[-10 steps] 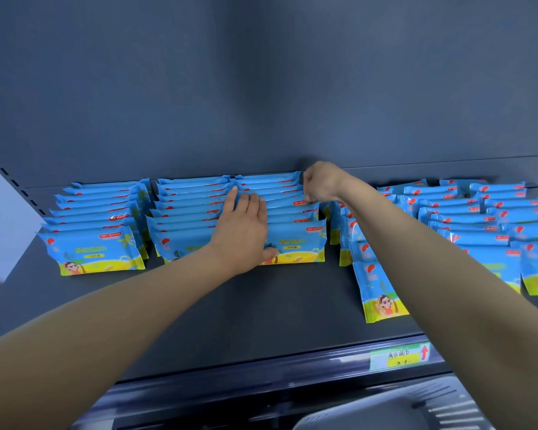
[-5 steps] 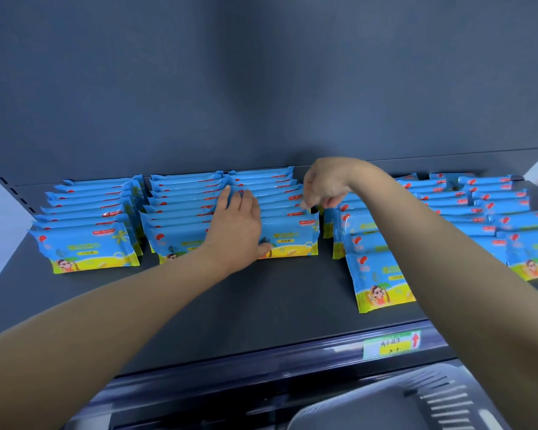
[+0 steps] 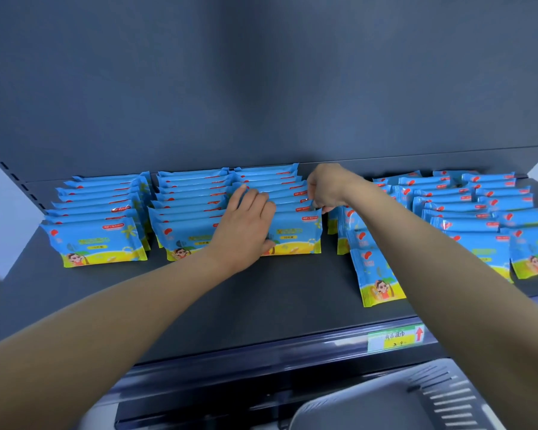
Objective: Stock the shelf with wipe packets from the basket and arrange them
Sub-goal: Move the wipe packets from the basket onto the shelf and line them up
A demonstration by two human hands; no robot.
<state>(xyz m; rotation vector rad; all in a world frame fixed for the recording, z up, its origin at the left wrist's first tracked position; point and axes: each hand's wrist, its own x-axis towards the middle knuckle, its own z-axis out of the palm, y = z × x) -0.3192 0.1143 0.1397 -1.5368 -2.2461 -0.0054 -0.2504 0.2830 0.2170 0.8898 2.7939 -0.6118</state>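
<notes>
Blue and yellow wipe packets stand in rows on a dark grey shelf (image 3: 261, 308). My left hand (image 3: 246, 225) lies flat with straight fingers on the third row (image 3: 295, 234), between it and the second row (image 3: 184, 231). My right hand (image 3: 326, 189) reaches to that row's right edge near the back, fingers curled and pinching packet corners. A first row (image 3: 97, 237) stands at the left. More rows (image 3: 479, 225) fill the right side, partly hidden by my right forearm. One loose stack (image 3: 376, 274) leans forward, turned sideways.
The shelf's back panel (image 3: 261, 88) rises behind the rows. A price label (image 3: 395, 336) sits on the front rail. A grey plastic basket (image 3: 385, 405) shows at the bottom right, below the shelf. Bare shelf surface lies in front of the rows.
My right hand has come forward a little along the third row's right edge. My left hand keeps its place on the rows. The camera view has shifted slightly.
</notes>
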